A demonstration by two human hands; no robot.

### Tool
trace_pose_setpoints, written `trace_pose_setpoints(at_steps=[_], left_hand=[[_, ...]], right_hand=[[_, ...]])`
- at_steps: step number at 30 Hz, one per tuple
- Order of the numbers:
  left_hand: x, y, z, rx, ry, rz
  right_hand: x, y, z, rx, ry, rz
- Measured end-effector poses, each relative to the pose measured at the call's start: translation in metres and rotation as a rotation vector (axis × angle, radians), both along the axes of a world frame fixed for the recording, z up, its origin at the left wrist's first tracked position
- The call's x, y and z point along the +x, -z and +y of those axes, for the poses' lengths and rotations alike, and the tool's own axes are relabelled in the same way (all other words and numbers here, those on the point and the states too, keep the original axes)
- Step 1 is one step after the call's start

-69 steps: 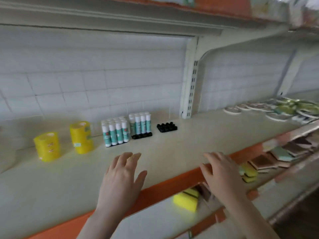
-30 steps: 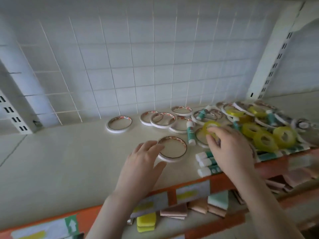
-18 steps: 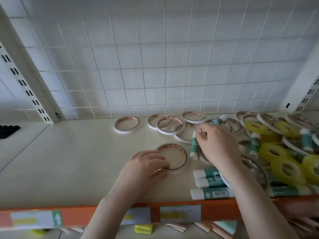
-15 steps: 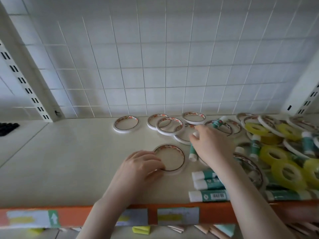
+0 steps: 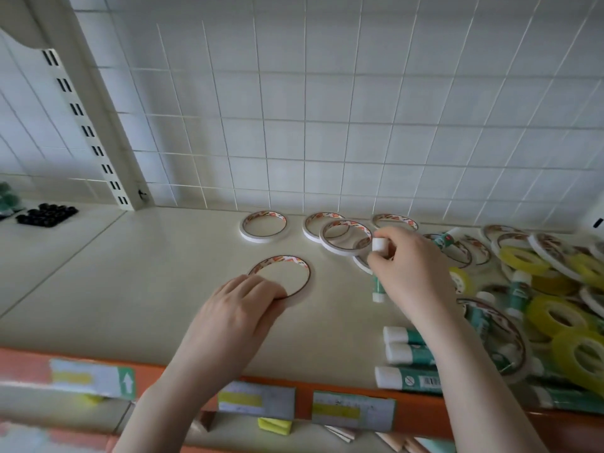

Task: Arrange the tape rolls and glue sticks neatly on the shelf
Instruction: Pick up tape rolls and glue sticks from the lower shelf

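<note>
Two hands are at work on the cream shelf [image 5: 130, 289]: the left hand [image 5: 242, 308] lies with fingers curled over the near rim of a thin white tape roll [image 5: 283, 276], seemingly gripping it, while the right hand [image 5: 408, 273] pinches a glue stick [image 5: 379, 256] upright, white cap peeking above the thumb, base nearly touching the shelf. My read: we're in the gathering step, one item in each hand, nothing lined up yet. Next up, each needs carrying to the bare stretch on the left and setting down square, the stick standing, the roll flat. Counting now: one lone white roll [image 5: 264, 225] at the back, three or four more overlapping beside it, then a jumble further right. Three glue sticks [image 5: 405, 351] lie side by side near the orange front edge [image 5: 415, 410], with others scattered in the heap. Yellow tape rolls [image 5: 555, 317], at least five, crowd the right, though blur there makes an exact tally unsafe.
</note>
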State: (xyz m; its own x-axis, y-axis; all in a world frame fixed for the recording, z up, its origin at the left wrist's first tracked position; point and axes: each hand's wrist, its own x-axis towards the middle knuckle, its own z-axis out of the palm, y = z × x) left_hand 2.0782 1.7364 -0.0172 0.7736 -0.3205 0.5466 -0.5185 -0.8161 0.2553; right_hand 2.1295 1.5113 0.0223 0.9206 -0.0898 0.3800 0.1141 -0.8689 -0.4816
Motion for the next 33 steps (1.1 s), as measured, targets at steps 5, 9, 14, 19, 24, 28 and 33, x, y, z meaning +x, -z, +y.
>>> trace_pose_setpoints(at_steps=[5,9,14,19,24,28,33], left_hand=[[-0.011,-0.016,0.044,-0.001,-0.084,-0.064],[-0.023,-0.024,0.099,-0.005,-0.149,-0.108],[-0.043,-0.026,0.192,-0.025,-0.217,-0.144],[-0.063,-0.025,0.308,0.03,-0.238,-0.175],[-0.073,-0.033,0.426,0.058,-0.29,-0.197],[-0.074,-0.037,0.494,0.059,-0.337,-0.2],[-0.049,-0.035,0.558,0.081,-0.372,-0.215]], right_hand=[[-0.004,-0.001,0.034,0.055,-0.056,-0.233],[-0.014,0.001,0.085,0.106,-0.156,-0.27],[-0.025,0.008,0.183,0.159,-0.234,-0.238],[-0.037,0.009,0.303,0.201,-0.261,-0.262],[-0.036,-0.001,0.41,0.199,-0.325,-0.276],[-0.019,-0.016,0.481,0.224,-0.36,-0.232],[0.017,-0.024,0.554,0.202,-0.429,-0.22]])
